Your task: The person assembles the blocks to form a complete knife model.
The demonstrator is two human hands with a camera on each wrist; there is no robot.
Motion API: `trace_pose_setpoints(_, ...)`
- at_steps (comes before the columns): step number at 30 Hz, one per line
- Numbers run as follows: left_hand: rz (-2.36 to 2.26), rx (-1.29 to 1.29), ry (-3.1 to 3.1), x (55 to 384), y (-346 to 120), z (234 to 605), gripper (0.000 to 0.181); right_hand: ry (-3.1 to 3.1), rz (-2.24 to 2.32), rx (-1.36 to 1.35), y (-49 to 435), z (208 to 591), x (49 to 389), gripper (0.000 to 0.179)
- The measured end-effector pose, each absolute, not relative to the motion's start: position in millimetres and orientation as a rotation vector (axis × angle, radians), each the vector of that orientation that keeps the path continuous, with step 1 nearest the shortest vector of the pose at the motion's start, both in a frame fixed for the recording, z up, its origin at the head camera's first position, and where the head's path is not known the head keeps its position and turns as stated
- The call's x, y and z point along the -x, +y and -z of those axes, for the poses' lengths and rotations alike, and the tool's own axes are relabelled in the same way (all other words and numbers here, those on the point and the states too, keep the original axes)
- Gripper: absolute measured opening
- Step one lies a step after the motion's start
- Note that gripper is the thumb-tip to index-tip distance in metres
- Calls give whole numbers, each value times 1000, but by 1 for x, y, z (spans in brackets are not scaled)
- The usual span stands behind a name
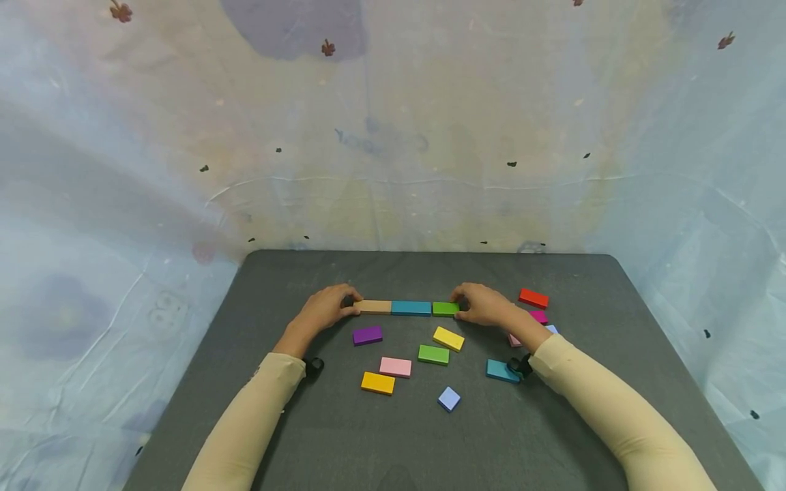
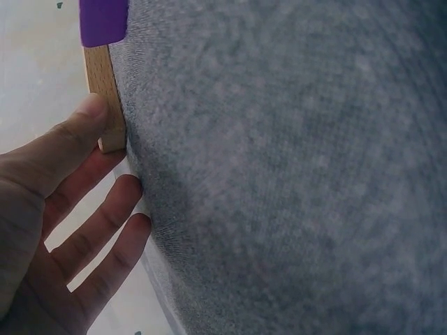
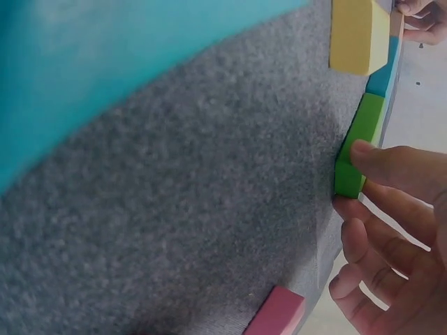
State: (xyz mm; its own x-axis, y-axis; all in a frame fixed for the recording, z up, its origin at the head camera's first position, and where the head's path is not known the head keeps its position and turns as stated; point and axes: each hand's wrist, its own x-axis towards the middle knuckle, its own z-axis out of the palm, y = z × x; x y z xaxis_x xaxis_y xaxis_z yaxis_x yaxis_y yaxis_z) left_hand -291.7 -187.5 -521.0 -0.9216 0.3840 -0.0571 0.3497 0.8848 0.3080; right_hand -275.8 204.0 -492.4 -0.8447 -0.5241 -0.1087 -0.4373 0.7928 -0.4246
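Observation:
Toward the back of the dark table, a plain wooden block (image 1: 374,307), a blue block (image 1: 411,309) and a green block (image 1: 445,309) lie in a row. Wood and blue meet end to end; a narrow gap parts blue from green. My left hand (image 1: 323,308) pinches the left end of the wooden block, thumb on the near side, its other fingers spread in the left wrist view. At the row's right end, my right hand (image 1: 485,305) pinches the green block between thumb and fingers. A purple block (image 1: 367,335) and a yellow block (image 1: 449,339) lie just in front of the row.
Nearer me lie a second green block (image 1: 433,354), a pink block (image 1: 395,367), an orange block (image 1: 377,383) and a pale blue block (image 1: 449,399). Another blue block (image 1: 502,371) lies by the right wrist. A red block (image 1: 533,298) and several partly hidden blocks sit beyond the right forearm.

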Motion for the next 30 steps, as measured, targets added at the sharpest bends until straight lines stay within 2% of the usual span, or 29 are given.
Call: trace_pose_setpoints(30, -461, -560, 2933, 291, -186, 520, 32, 2721, 658, 810, 208, 494, 278, 37)
